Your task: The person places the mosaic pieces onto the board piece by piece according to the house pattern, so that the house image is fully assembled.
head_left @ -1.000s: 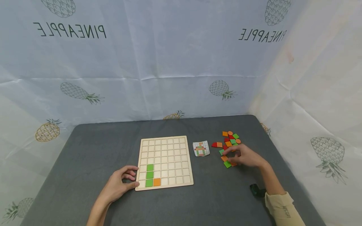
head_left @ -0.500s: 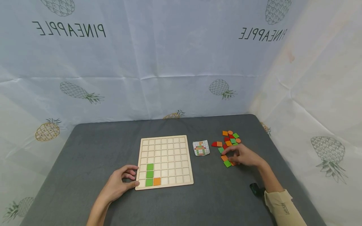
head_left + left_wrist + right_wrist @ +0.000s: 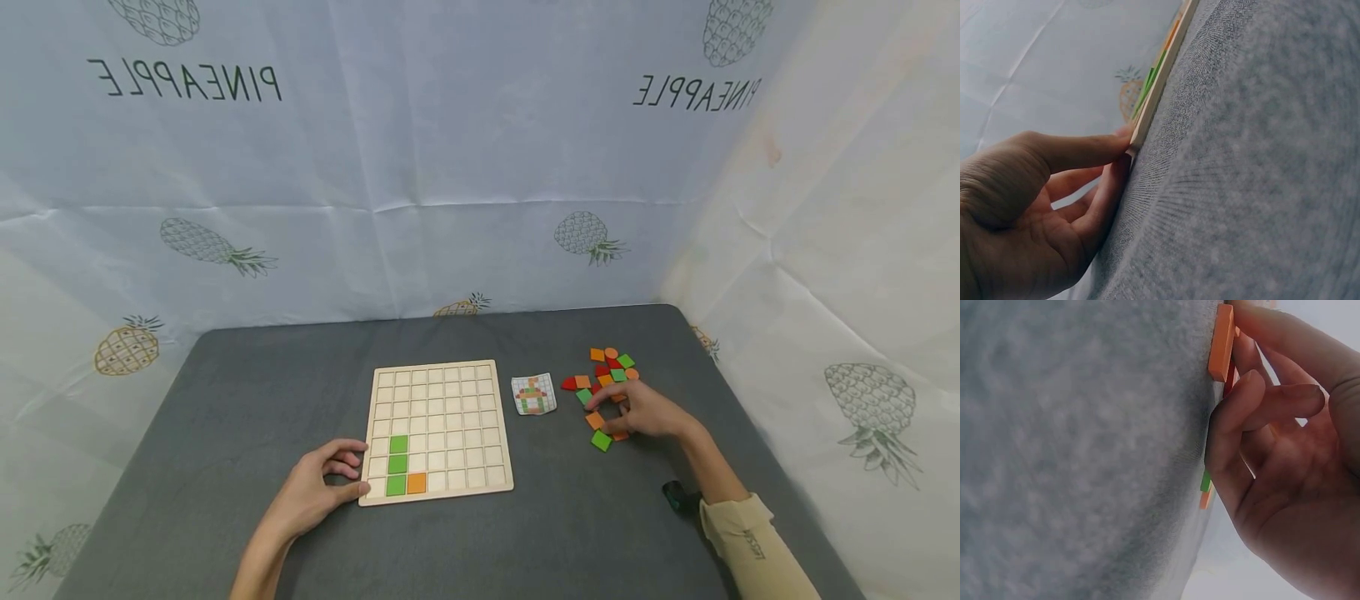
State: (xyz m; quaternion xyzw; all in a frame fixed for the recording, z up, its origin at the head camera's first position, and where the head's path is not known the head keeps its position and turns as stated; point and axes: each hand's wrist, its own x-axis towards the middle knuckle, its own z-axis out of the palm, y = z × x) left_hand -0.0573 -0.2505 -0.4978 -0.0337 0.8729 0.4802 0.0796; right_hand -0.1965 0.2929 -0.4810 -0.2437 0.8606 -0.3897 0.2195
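At the lower left edge of the wooden grid board (image 3: 457, 410) my left hand (image 3: 309, 490) grips the rim with thumb and fingers; its thumb lies at the corner in the left wrist view. Green square tiles (image 3: 397, 464) form a column in the board, with an orange square tile (image 3: 416, 483) beside the lowest. My right hand (image 3: 651, 412), fingers bent and spread, rests among the loose tiles. Its thumb is beside an orange tile (image 3: 1221, 344) in the right wrist view. A green tile (image 3: 584, 397) lies by the index fingertip. Some tiles are hidden under the hand.
A small paper card (image 3: 533, 394) with a coloured grid picture lies between board and tiles. Red, orange and green pieces (image 3: 606, 381) are scattered at the right. A dark object (image 3: 678, 497) sits near the right wrist. Pineapple-print cloth (image 3: 480, 167) hangs behind the grey table.
My right hand shifts slightly left and away from me. The green tile at its index fingertip slides slightly up and left; the nearest green tile has slid slightly toward me. My left hand stays put.
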